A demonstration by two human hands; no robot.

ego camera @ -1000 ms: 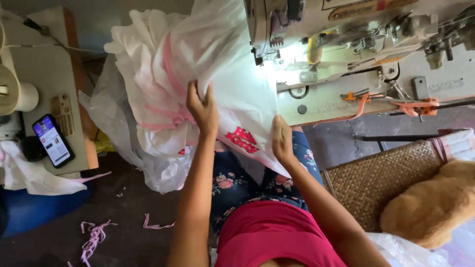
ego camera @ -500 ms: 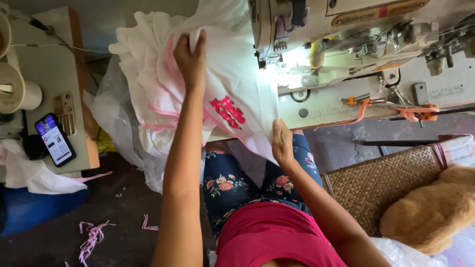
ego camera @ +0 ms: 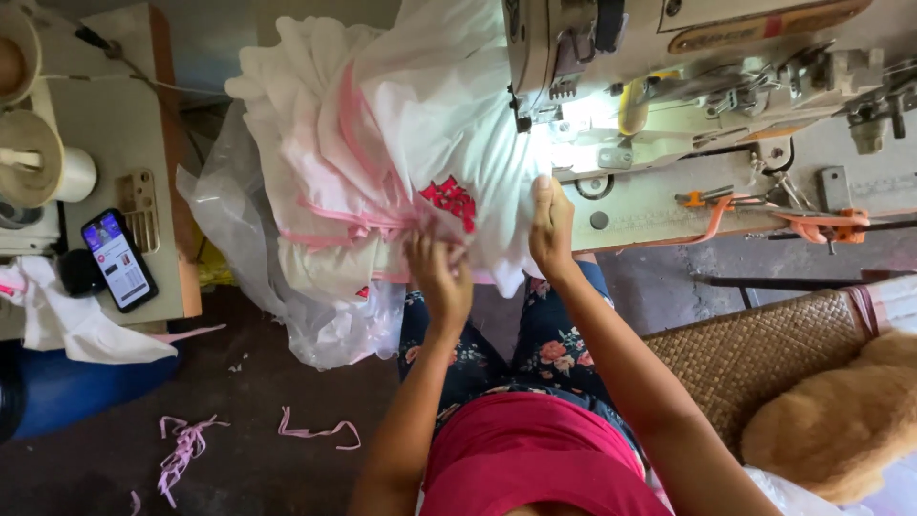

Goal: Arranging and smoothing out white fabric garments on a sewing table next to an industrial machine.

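phone (ego camera: 117, 259) on side table (ego camera: 115, 115) — thread cone (ego camera: 43, 170) | woven basket (ego camera: 764, 354) | pink scraps (ego camera: 186, 449) — floor
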